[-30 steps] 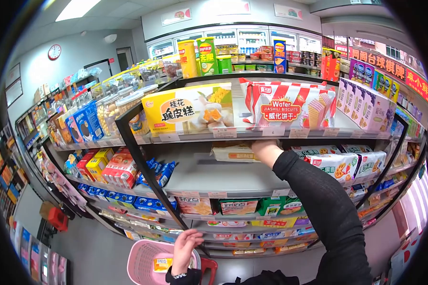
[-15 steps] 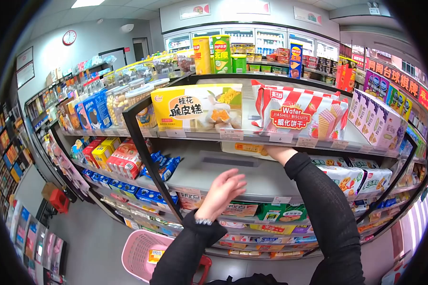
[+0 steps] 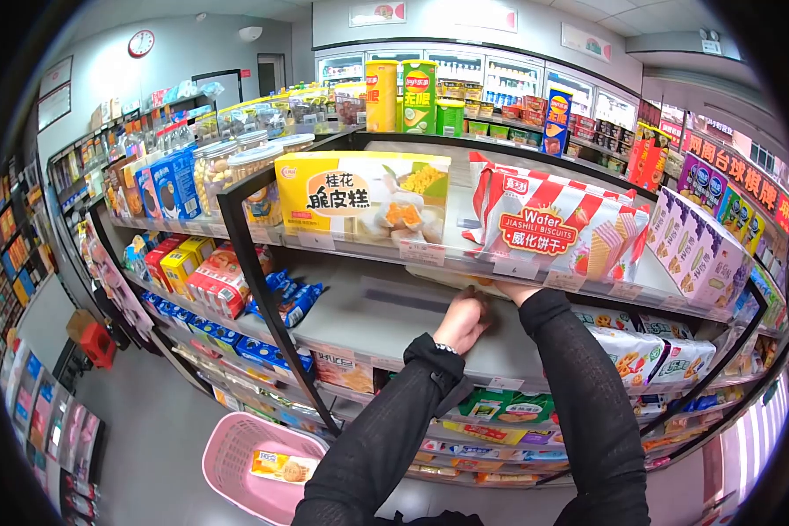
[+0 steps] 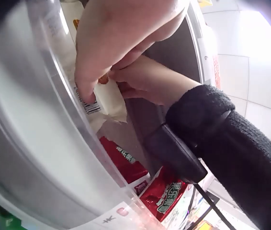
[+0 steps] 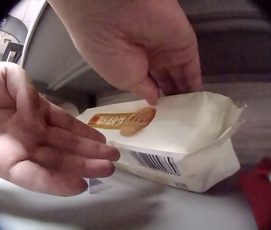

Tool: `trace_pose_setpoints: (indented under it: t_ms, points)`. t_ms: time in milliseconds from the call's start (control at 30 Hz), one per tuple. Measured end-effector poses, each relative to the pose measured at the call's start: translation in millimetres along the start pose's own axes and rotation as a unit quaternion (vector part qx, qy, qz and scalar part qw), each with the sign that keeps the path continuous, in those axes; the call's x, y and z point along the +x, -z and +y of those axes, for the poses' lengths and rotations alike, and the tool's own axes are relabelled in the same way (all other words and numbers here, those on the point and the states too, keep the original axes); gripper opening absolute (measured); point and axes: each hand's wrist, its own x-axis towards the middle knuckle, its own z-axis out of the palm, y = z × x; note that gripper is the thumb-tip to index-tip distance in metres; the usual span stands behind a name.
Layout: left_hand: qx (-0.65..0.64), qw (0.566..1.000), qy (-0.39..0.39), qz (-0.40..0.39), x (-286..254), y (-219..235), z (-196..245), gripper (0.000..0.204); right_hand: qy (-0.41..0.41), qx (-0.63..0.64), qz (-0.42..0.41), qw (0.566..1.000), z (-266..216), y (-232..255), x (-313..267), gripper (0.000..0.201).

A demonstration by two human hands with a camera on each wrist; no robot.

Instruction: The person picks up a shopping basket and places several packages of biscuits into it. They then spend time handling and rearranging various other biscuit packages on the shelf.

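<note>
A cream biscuit packet [image 5: 193,132] with a printed biscuit and barcode lies on the second shelf [image 3: 359,324]; in the head view the shelf above mostly hides it. My right hand [image 5: 140,45] holds the packet from above, thumb on its top and fingers bent down behind. My left hand [image 5: 44,139] is at the packet's front, palm showing and fingers stretched out, the fingertips right by the barcode side. In the left wrist view the left hand [image 4: 121,38] overlaps the packet [image 4: 110,100], with the right hand [image 4: 147,79] beyond it.
Above hangs a shelf with a yellow box [image 3: 359,200] and a red-striped wafer bag [image 3: 557,223]. White biscuit packs [image 3: 631,355] stand to the right, blue packets [image 3: 285,298] to the left. A pink basket [image 3: 219,451] on the floor holds a yellow packet [image 3: 282,466].
My left hand has risen from above the basket to the second shelf, beside my right hand. The right hand stays at the packet, which has tilted and sits further under the upper shelf's edge.
</note>
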Motion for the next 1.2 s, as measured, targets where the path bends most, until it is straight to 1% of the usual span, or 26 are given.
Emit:
trace_pose_setpoints:
  t_ms: [33, 67, 133, 167, 233, 267, 333, 367, 400, 433, 467, 533, 600, 667, 733, 767, 800, 833, 867, 900, 967, 1000, 1033, 1100, 1167, 1200]
  points:
    - [-0.002, 1.000, 0.001, 0.000, 3, -1, -3, 0.047, 0.011, -0.015, -0.026, 0.999, 0, -3, 1, 0.026]
    - [0.002, 1.000, 0.001, 0.014, 3, -5, -1, 0.045, 0.012, -0.015, -0.027, 0.999, -4, 4, 4, 0.026]
    - [0.006, 1.000, 0.001, 0.028, -2, -15, 2, 0.044, 0.017, -0.010, -0.205, 0.979, -14, 26, 11, 0.026]
    - [0.000, 0.999, -0.010, 0.043, -4, -19, 2, 0.040, 0.017, -0.010, -0.206, 0.978, -15, 29, 13, 0.026]
    - [-0.007, 0.998, -0.021, 0.058, -6, -24, 3, 0.035, 0.040, -0.077, -0.296, 0.951, -19, 35, 16, 0.031]
    - [-0.006, 0.998, -0.027, 0.058, -3, -22, 1, 0.035, 0.041, -0.076, -0.297, 0.951, -16, 30, 13, 0.031]
    - [-0.006, 0.998, -0.033, 0.058, 2, -16, -3, 0.034, 0.047, -0.095, -0.218, 0.970, -13, 18, 5, 0.029]
    - [-0.001, 0.999, -0.029, 0.036, 1, -14, -2, 0.034, 0.048, -0.094, -0.218, 0.970, -12, 13, 2, 0.029]
    - [0.004, 1.000, -0.025, 0.015, 1, -12, -2, 0.035, 0.025, -0.081, -0.174, 0.981, -11, 8, 0, 0.029]
    - [0.004, 1.000, -0.027, 0.016, 0, -10, -2, 0.035, 0.001, -0.067, -0.130, 0.989, -10, 3, -1, 0.030]
    - [0.012, 0.999, -0.026, 0.027, -3, -10, 0, 0.033, 0.002, -0.066, -0.130, 0.989, -10, 2, -1, 0.030]
    - [0.020, 0.999, -0.025, 0.039, -9, -9, 4, 0.031, 0.016, -0.076, -0.123, 0.989, -10, 0, -1, 0.031]
    - [-0.006, 0.998, -0.038, 0.050, -16, -9, 11, 0.024, 0.030, -0.087, -0.119, 0.989, -10, -1, -1, 0.032]
    - [-0.033, 0.999, -0.027, 0.019, -21, -3, 18, 0.017, 0.037, -0.093, -0.121, 0.988, -9, -2, -1, 0.032]
    - [-0.058, 0.997, -0.026, 0.034, -22, 3, 21, 0.016, 0.101, 0.010, -0.042, 0.994, -12, -5, -1, 0.037]
    - [-0.065, 0.997, -0.036, 0.035, -22, 6, 22, 0.015, 0.049, 0.068, -0.075, 0.994, -34, 23, 1, 0.037]
    - [-0.066, 0.996, -0.045, 0.034, -24, 7, 25, 0.017, 0.047, 0.068, -0.077, 0.994, -43, 29, 0, 0.037]
    - [-0.070, 0.995, -0.062, 0.035, -26, 7, 26, 0.020, 0.058, -0.036, -0.101, 0.993, -49, 33, 1, 0.038]
    - [-0.075, 0.994, -0.078, 0.035, -27, 7, 26, 0.022, 0.068, -0.140, -0.125, 0.980, -54, 39, 1, 0.039]
    - [-0.076, 0.994, -0.076, 0.032, -28, 7, 27, 0.022, 0.086, -0.184, -0.154, 0.967, -65, 54, 1, 0.038]
    - [-0.070, 0.994, -0.068, 0.041, -29, 8, 26, 0.030, 0.088, -0.209, -0.149, 0.962, -68, 57, -3, 0.037]
    - [-0.071, 0.995, -0.066, 0.038, -28, 7, 24, 0.030, 0.094, -0.230, -0.143, 0.958, -68, 57, -6, 0.036]
    - [-0.073, 0.994, -0.071, 0.034, -28, 7, 22, 0.033, 0.106, -0.299, -0.097, 0.943, -69, 55, -8, 0.044]
    - [-0.076, 0.994, -0.076, 0.029, -29, 7, 20, 0.036, 0.090, -0.270, -0.104, 0.953, -72, 60, -15, 0.041]
    - [-0.074, 0.994, -0.066, 0.047, -32, 4, 20, 0.041, 0.072, -0.241, -0.110, 0.962, -79, 69, -18, 0.038]
    - [-0.072, 0.994, -0.066, 0.044, -35, 3, 21, 0.041, 0.059, -0.224, -0.154, 0.961, -83, 76, -18, 0.039]
